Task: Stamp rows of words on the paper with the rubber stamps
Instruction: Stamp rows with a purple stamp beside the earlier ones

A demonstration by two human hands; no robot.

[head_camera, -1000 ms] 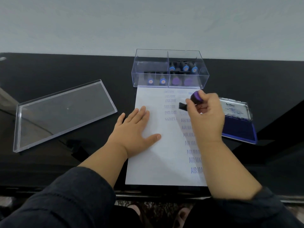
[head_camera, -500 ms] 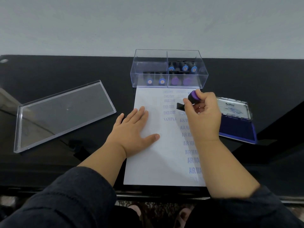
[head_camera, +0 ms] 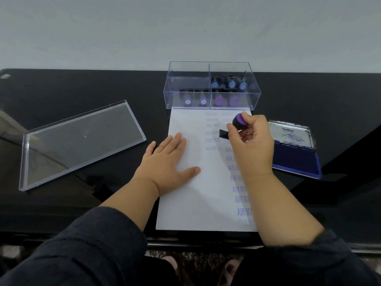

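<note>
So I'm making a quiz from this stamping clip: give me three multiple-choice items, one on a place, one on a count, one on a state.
1. Where is the ink pad?
A. right of the paper
B. inside the clear box
C. on the clear lid

2. How many "FAX OUT" prints show on the paper?
A. two
B. five
C. nine

3. What is the left hand doing?
A. gripping a stamp
B. lying flat on the paper
C. lifting the lid

Answers:
1 A, it lies open beside the sheet's right edge.
2 B, five stand in one column above "SAMPLE".
3 B, its fingers are spread straight; the right hand holds the purple-topped stamp.
</note>
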